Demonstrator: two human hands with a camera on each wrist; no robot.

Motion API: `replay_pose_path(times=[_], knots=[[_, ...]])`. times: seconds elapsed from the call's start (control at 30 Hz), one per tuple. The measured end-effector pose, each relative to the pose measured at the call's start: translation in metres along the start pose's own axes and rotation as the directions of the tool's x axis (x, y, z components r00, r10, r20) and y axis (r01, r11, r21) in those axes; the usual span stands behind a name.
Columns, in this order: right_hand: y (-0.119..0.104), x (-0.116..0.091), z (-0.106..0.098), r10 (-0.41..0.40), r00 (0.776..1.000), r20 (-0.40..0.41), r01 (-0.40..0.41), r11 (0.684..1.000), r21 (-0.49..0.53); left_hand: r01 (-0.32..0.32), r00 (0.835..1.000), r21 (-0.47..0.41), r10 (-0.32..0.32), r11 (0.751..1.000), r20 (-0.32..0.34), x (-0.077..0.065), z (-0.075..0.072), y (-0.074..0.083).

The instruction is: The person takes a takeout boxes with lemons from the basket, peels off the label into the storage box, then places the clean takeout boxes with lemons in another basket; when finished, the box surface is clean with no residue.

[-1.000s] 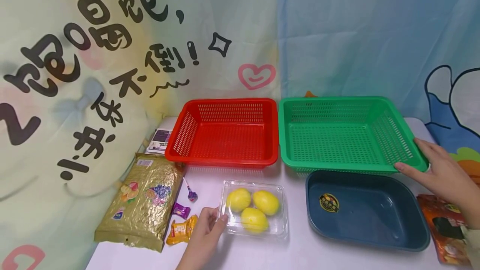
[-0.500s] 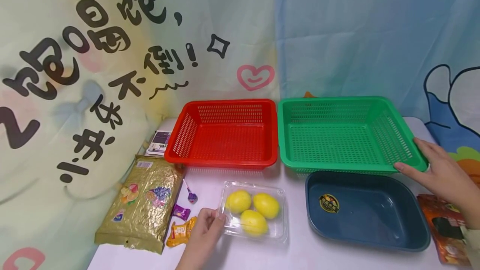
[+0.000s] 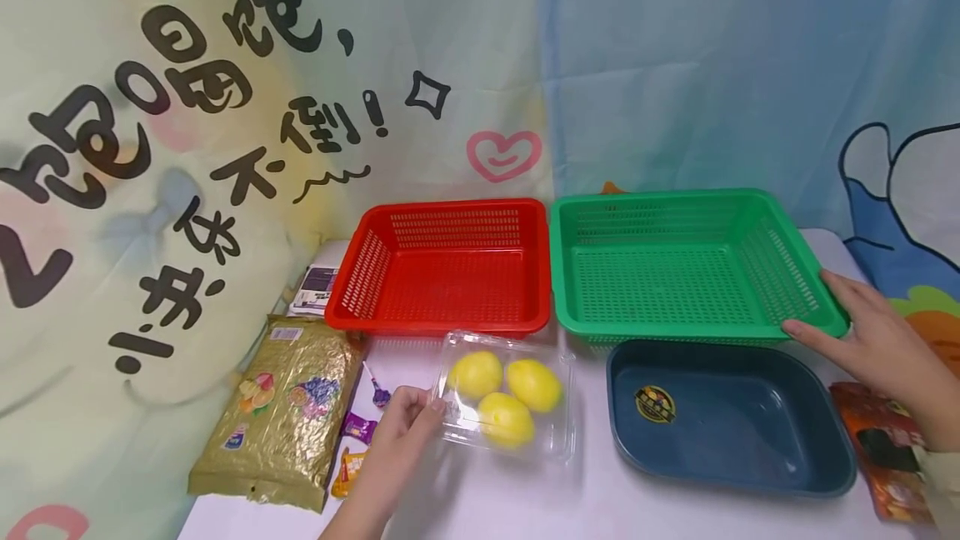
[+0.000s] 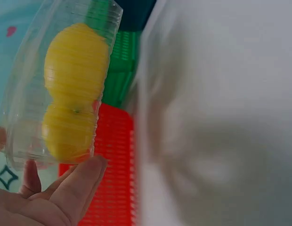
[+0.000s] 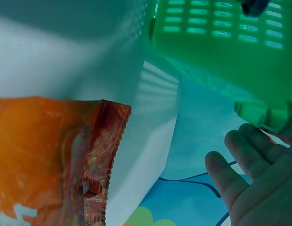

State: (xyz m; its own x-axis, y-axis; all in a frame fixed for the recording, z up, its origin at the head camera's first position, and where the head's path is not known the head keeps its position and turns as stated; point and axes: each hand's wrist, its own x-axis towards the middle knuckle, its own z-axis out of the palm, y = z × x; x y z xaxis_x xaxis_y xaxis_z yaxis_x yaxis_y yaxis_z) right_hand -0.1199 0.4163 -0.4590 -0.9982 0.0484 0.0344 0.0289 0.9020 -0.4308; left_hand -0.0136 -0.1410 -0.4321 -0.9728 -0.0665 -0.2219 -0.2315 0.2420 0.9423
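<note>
My left hand (image 3: 401,436) pinches the left side of a clear plastic box (image 3: 553,438) between thumb and fingers. Inside the box lie three yellow lemons (image 3: 507,420), of which two show in the left wrist view. The box is tilted and held above the white table, in front of the red basket (image 3: 438,327). At the right end of the green basket (image 3: 675,332), my right hand (image 3: 873,348) touches the rim near its front corner. The right wrist view shows that hand's fingers (image 5: 247,153) spread and nearly straight beside the rim.
A dark blue tub (image 3: 720,419) stands before the green basket. To its right lies an orange-brown packet (image 3: 888,448). On the left are a large gold bag (image 3: 281,415), a lollipop (image 3: 380,396), a purple sweet (image 3: 359,427) and an orange packet (image 3: 347,472). A printed cloth hangs behind.
The box of lemons has risen off the table and tilted, carried up in my left hand. My right hand stays at the green basket's corner. The head view has shifted slightly.
</note>
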Motion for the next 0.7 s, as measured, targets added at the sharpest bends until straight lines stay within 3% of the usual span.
replay_pose_path(times=[0.17,0.4,0.7], knots=[[-0.001,-0.001,-0.001,-0.002,1.000,0.003,0.002,1.000,0.017,-0.028,1.000,-0.005,0.028,1.000,0.013,0.010,-0.001,0.020],[-0.002,-0.002,-0.001,0.008,1.000,0.012,-0.008,1.000,0.024,0.005,0.997,-0.002,-0.005,1.000,0.073,0.020,-0.002,0.048],[-0.001,-0.006,0.000,0.000,1.000,0.013,0.000,0.999,0.050,-0.061,0.990,0.034,0.057,0.998,0.130,0.037,0.006,0.076]])
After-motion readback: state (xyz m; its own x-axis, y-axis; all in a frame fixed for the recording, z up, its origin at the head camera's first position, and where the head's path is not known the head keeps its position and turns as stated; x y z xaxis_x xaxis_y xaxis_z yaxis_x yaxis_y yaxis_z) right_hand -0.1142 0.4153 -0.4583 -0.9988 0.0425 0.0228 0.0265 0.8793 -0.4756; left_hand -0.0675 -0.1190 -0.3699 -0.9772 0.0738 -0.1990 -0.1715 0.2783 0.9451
